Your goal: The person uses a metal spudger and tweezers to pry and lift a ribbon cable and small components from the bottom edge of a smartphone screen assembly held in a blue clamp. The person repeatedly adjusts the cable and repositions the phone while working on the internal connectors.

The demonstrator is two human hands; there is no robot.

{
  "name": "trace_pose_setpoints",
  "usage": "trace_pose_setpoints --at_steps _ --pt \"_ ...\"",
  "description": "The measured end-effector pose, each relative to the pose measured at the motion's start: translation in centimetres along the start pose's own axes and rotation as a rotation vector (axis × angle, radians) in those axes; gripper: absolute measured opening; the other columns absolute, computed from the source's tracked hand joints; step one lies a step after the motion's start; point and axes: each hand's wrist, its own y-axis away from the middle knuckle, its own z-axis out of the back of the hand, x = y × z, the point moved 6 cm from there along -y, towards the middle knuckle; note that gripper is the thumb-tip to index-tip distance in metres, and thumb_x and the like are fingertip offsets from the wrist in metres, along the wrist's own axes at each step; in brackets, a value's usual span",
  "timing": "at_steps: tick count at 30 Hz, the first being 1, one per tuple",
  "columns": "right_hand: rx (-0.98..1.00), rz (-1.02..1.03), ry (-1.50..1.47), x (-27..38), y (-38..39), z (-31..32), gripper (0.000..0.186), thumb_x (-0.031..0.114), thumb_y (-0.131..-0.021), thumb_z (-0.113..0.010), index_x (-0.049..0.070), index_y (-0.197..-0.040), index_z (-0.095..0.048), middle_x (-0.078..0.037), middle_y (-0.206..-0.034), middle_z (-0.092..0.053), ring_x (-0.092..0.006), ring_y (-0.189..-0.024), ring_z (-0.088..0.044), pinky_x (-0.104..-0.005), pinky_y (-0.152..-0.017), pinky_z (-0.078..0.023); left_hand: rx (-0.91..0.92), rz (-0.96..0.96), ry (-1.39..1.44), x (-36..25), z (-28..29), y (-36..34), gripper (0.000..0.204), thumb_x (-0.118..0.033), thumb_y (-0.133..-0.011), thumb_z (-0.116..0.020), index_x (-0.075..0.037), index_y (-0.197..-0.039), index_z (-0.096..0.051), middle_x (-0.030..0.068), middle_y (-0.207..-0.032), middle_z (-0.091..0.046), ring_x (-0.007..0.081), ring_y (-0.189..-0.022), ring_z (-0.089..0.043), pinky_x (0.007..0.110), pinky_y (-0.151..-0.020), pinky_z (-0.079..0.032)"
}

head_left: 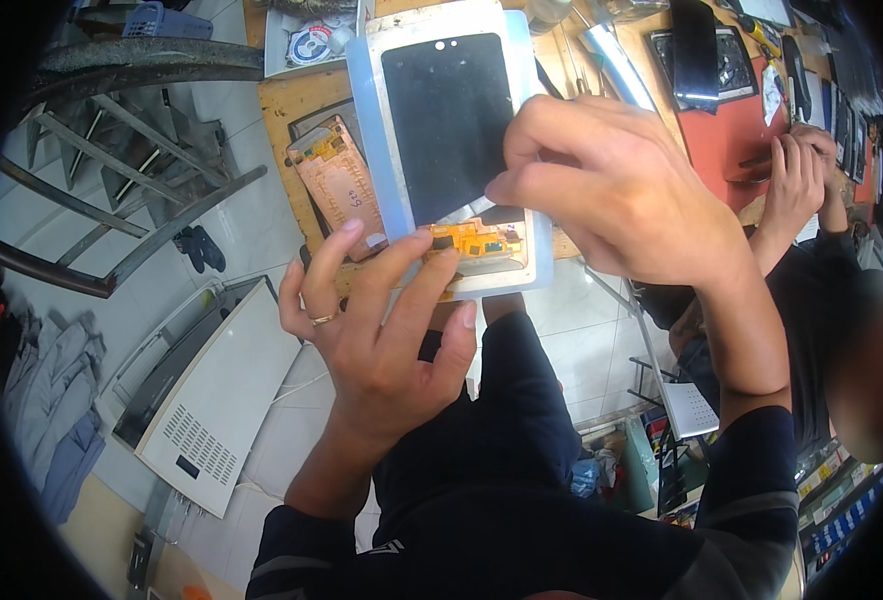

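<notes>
A dark phone screen (446, 130) lies in a white frame (376, 75) on a pale blue sheet at the workbench's front edge. At its near end is an orange flex circuit (476, 242) with small dark chips. Two fingertips of my left hand (376, 320) rest on this circuit's left side; the fingers are spread and grip nothing. My right hand (626, 190) is closed in a pinch over the screen's right side. From its fingertips a thin, flat whitish blade-like piece (464, 210) reaches across the screen's near edge. Its full shape is hidden by the hand.
Left of the frame lies a copper-coloured panel (339, 190) with a flex circuit. A white box (311, 40) stands behind it. Far right, another person's hands (796, 180) work over a red mat (716, 140). A metal rack (121, 170) stands at left.
</notes>
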Motion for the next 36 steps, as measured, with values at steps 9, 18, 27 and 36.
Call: trace_pose_setpoints --at_steps 9,18,27,36 --pt "-0.044 -0.015 0.009 0.1 0.3 -0.2 0.024 -0.002 -0.076 -0.075 0.003 -0.100 -0.076 -0.008 -0.097 -0.064 -0.0282 -0.080 -0.066 -0.0390 -0.070 -0.051 -0.001 -0.029 -0.064 -0.5 -0.2 0.3 0.038 -0.035 -0.092 -0.072 -0.014 -0.122 -0.082 -0.0021 -0.131 -0.076 0.0299 -0.143 -0.052 0.058 -0.124 -0.016" --pt "0.009 0.009 0.026 0.8 -0.9 -0.5 0.021 0.003 -0.079 -0.076 0.007 -0.100 -0.076 -0.005 -0.098 -0.064 -0.0282 -0.081 -0.065 -0.0401 -0.072 -0.050 0.010 -0.008 -0.028 -0.5 -0.1 0.0 0.036 -0.033 -0.092 -0.072 -0.013 -0.121 -0.082 -0.0018 -0.132 -0.076 0.0299 -0.143 -0.053 0.058 -0.125 -0.016" --pt "-0.005 -0.021 0.066 0.6 -0.3 -0.4 0.024 0.002 -0.079 -0.076 0.008 -0.102 -0.076 -0.005 -0.100 -0.064 -0.0280 -0.085 -0.065 -0.0394 -0.075 -0.050 -0.045 0.052 0.189 1.2 0.0 -0.2 0.032 -0.023 -0.094 -0.071 -0.010 -0.122 -0.080 0.0047 -0.124 -0.079 0.0321 -0.139 -0.059 0.053 -0.127 -0.018" --pt "-0.044 -0.060 0.064 0.9 1.0 0.0 0.026 0.001 -0.077 -0.076 0.008 -0.101 -0.078 -0.005 -0.100 -0.064 -0.0264 -0.085 -0.064 -0.0387 -0.075 -0.050 0.007 0.030 0.134 1.0 0.2 -1.7 0.034 -0.027 -0.101 -0.067 -0.008 -0.128 -0.078 0.0091 -0.116 -0.069 0.0345 -0.131 -0.055 0.057 -0.123 -0.022"
